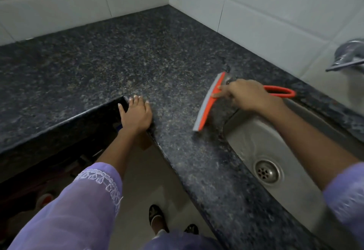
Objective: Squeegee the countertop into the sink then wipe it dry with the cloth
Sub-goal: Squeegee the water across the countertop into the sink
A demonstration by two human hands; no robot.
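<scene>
A dark speckled granite countertop (122, 52) runs in an L around a corner. An orange squeegee (208, 101) with a grey rubber blade rests its blade on the counter just left of the steel sink (254, 141). My right hand (248, 96) is shut on its handle, whose orange loop sticks out behind my wrist. My left hand (136, 114) lies flat with fingers spread on the inner corner edge of the counter, holding nothing. No cloth is in view.
White tiled walls (256, 13) back the counter on two sides. A metal tap (348, 56) juts in at the right above the sink, whose drain (267, 171) lies below. Beneath the counter is dark storage; my feet stand on a pale floor.
</scene>
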